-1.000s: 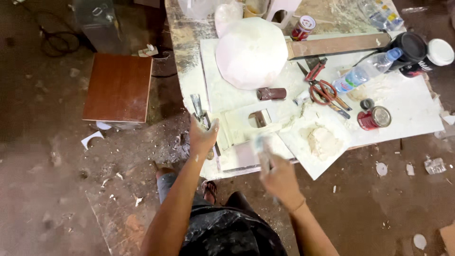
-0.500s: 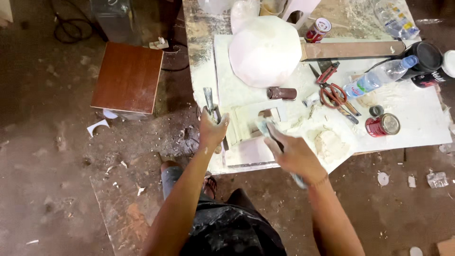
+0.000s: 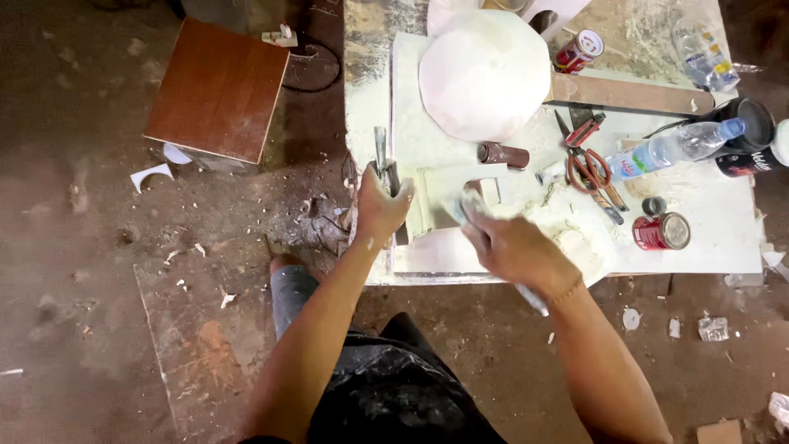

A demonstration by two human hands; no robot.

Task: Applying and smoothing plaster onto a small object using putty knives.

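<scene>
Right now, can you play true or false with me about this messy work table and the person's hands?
1. The left hand rests at the table's left edge, by a metal tool. True.
2. The red-handled pliers are in the right hand. False: they lie on the table, away from the right hand.
3. A big white dome sits on the table beyond the hands. True.
4. The plastic bottle stands upright. False: it lies on its side.
5. The brown wooden board lies on the table. False: it is off the table, to its left.
</scene>
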